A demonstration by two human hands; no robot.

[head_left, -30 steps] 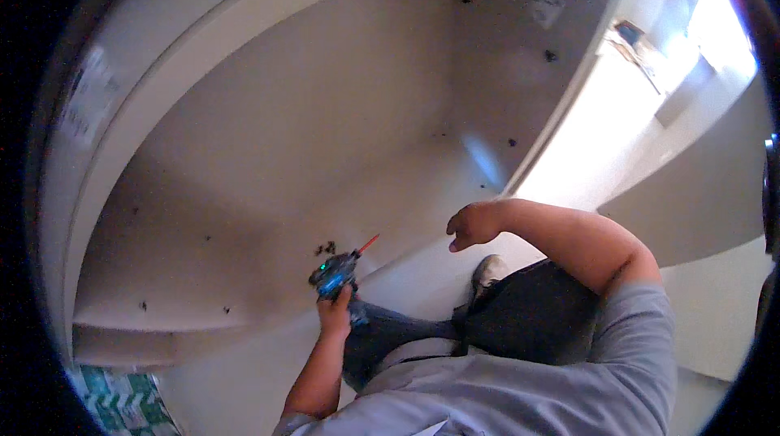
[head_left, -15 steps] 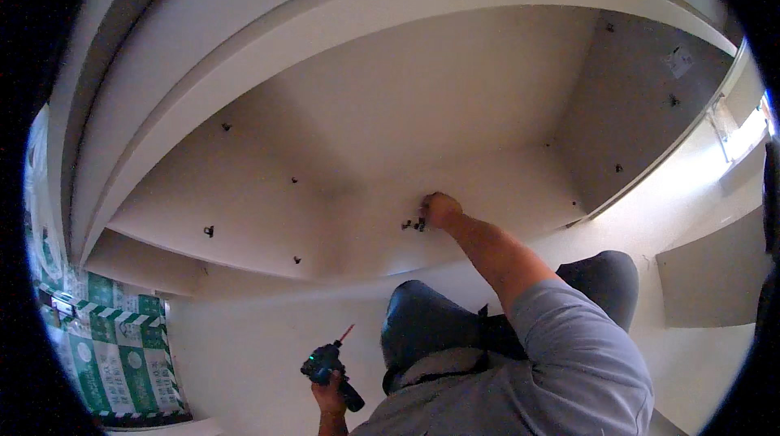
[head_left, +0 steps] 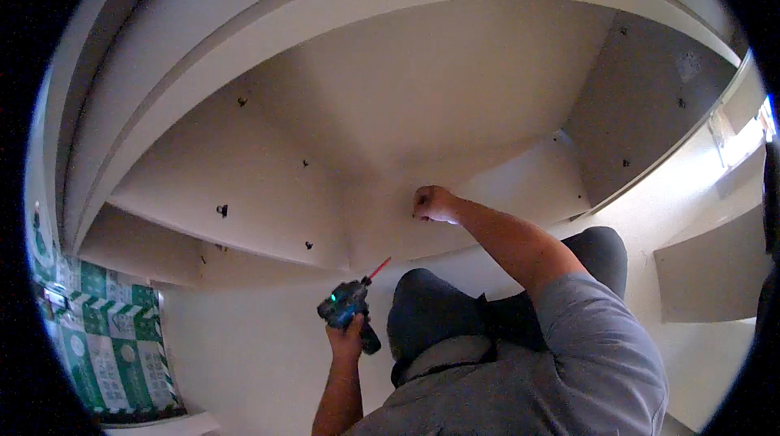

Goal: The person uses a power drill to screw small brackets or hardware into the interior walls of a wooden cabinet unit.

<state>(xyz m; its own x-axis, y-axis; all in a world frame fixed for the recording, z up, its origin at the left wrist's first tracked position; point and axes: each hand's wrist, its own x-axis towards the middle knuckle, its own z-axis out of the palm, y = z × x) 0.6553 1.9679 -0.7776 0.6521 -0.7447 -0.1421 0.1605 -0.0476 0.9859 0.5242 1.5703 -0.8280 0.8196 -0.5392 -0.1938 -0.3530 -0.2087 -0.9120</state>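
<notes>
Currently, your left grip (head_left: 347, 338) holds the driver (head_left: 347, 303); your right grip (head_left: 435, 203) curls, its hold unclear; dark fittings (head_left: 222, 211) stud the cabinet panels (head_left: 268, 176).

The right grip (head_left: 433, 204) hides its palm, and the dark fittings (head_left: 222, 211) look blurred

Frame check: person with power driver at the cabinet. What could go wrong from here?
1. The left hand holds the power driver with its red bit angled up toward the cabinet; a careless swing might scratch a panel.
2. The driver is beside the bent knee; the bit might snag the trousers.
3. The right hand is curled, contents hidden; any small part inside could drop.
</notes>
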